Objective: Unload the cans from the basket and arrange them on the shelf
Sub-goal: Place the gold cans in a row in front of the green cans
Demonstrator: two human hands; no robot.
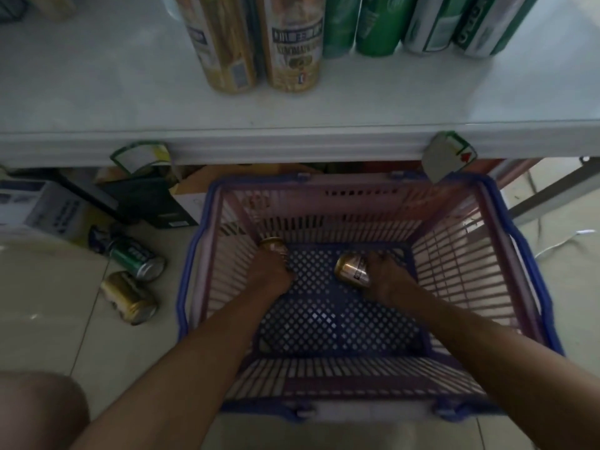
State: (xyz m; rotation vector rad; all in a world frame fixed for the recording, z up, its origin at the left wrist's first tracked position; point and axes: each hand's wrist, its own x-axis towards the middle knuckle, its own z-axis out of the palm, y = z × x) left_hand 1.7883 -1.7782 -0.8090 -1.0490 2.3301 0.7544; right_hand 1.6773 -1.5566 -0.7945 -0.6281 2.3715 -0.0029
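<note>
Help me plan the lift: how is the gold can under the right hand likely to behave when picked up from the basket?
The gold can is on its side in the basket, so it would probably roll if nudged. The right hand wraps it alone, suggesting manageable weight; fullness cannot be told. Its glossy metal may be slippery.

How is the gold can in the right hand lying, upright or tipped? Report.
Tipped. The gold metal can lies sideways, round end showing, in the right hand, low in the pink plastic basket.
</note>
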